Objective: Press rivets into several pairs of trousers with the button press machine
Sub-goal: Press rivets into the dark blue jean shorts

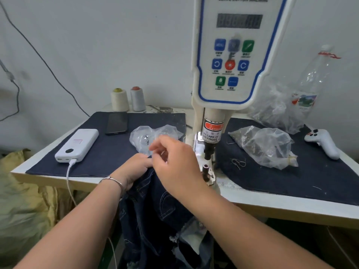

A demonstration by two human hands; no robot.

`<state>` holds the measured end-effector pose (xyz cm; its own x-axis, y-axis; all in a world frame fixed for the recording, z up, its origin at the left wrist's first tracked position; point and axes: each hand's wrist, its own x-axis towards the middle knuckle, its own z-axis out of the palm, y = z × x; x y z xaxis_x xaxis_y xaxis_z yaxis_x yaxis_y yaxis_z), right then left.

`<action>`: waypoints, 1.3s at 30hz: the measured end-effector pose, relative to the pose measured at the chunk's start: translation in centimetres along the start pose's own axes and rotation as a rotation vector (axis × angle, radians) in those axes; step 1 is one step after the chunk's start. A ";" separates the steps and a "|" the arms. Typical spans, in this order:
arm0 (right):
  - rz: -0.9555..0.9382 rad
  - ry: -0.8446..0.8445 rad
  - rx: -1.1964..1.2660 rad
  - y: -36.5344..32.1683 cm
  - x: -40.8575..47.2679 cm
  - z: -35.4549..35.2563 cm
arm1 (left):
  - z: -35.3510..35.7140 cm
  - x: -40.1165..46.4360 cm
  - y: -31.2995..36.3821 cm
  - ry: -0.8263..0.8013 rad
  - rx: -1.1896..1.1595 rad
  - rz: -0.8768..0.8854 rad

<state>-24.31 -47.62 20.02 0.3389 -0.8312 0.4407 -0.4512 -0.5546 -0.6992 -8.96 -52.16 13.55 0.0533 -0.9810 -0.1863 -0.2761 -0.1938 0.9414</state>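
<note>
Dark blue denim trousers (pixel 155 206) hang over the table's front edge below the white button press machine (pixel 231 55). My left hand (pixel 136 167) grips the upper edge of the trousers, fingers curled into the cloth. My right hand (pixel 174 158) hovers above it, just left of the press head (pixel 208 150) and lower die (pixel 205 168), with thumb and fingertips drawn together; it is blurred, so whether it pinches a rivet cannot be made out. A clear plastic bag (pixel 155 136) holding small metal parts lies behind my hands.
Dark denim mats (pixel 97 152) cover the table. On the left lie a white power bank (pixel 77 145) with cable and a phone (pixel 117 123); two thread cones (pixel 128 99) stand behind. On the right sit bags of rivets (pixel 268 146), a plastic bottle (pixel 312 82) and a white controller (pixel 324 142).
</note>
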 end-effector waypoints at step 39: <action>-0.021 -0.321 -0.840 6.9 15.0 11.0 | -0.5 0.3 -0.8 -0.069 -0.205 0.008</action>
<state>-13.31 -63.47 15.60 0.5117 -0.8397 0.1818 -0.8544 -0.5195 0.0054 -8.24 -52.33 12.85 -0.0158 -0.9816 -0.1903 -0.0745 -0.1886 0.9792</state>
